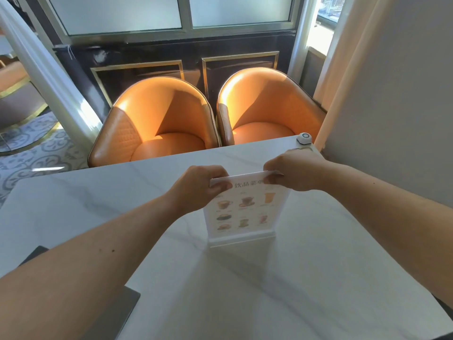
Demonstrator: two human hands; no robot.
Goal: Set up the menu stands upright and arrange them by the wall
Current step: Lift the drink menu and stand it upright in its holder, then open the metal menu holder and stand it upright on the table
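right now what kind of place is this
Probably a cafe or restaurant dining area. Both hands hold a drinks menu stand upright on a marble-look table, two orange tub chairs face it, and a small call button sits at the table's far corner.

The menu stand's (pixel 241 212) upper corners are covered by the hands, its small print is blurred beyond reading, and a dark flat object (pixel 115 312) at seven o'clock is largely hidden behind the left forearm.

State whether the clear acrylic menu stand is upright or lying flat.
Upright: the clear acrylic menu stand stands on its base on the white marble table, both hands pinching its top corners.
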